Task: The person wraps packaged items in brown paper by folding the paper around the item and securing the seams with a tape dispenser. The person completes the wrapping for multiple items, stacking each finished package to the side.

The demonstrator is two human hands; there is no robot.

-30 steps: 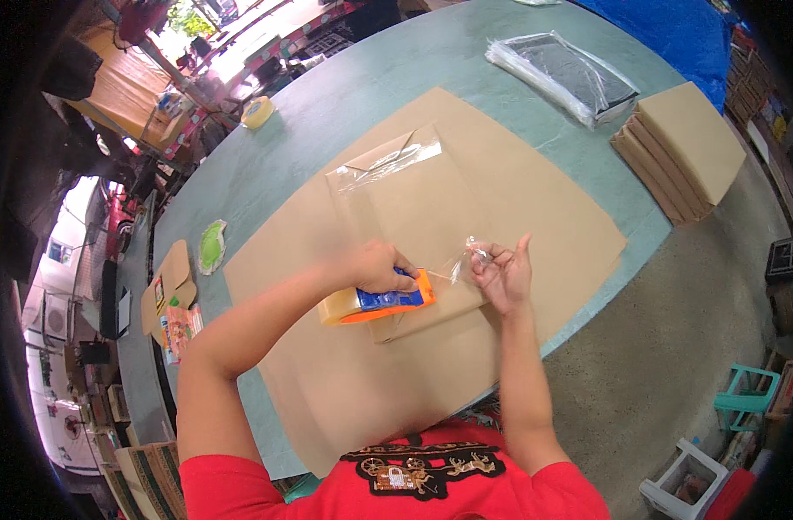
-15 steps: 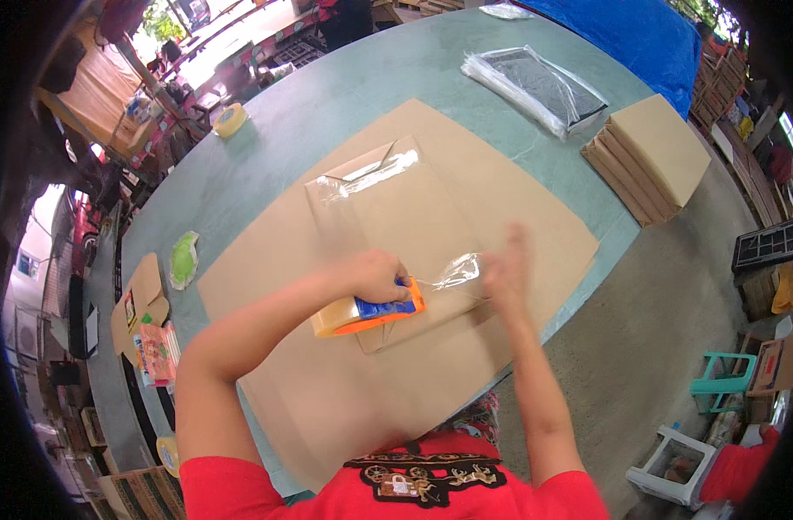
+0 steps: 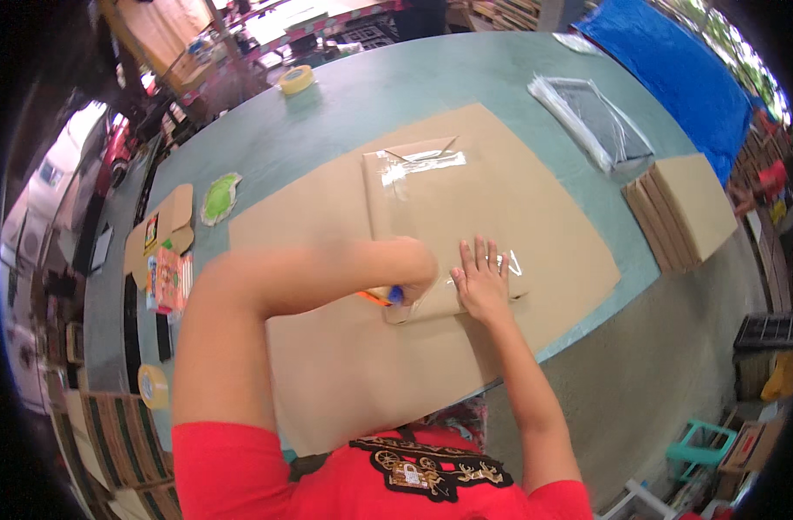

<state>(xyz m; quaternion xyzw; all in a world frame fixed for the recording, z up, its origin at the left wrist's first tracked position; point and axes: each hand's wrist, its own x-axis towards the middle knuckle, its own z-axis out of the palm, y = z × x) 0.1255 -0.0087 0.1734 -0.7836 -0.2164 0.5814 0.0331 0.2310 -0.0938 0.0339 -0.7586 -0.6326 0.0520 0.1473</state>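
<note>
A flat parcel wrapped in brown paper (image 3: 453, 204) lies on a larger brown paper sheet (image 3: 327, 381). Shiny clear tape (image 3: 427, 162) crosses its far flap. My left hand (image 3: 416, 270) is closed around an orange and blue tape dispenser (image 3: 376, 297) at the parcel's near left part; hand and forearm hide most of the dispenser. With fingers spread, my right hand (image 3: 483, 286) presses flat on the near end of the parcel. A strip of clear tape (image 3: 515, 263) shines beside its fingertips.
On the green table (image 3: 266, 165) are tape rolls (image 3: 297, 80), a green and white item (image 3: 220, 198), a small pink box (image 3: 164, 282), a plastic-wrapped dark pack (image 3: 595, 126) and stacked brown parcels (image 3: 680, 212). A teal stool (image 3: 701, 446) stands at the lower right.
My right hand has come down flat onto the parcel's near end, over the tape. The left hand has turned with the dispenser, now mostly hidden. The whole view has shifted.
</note>
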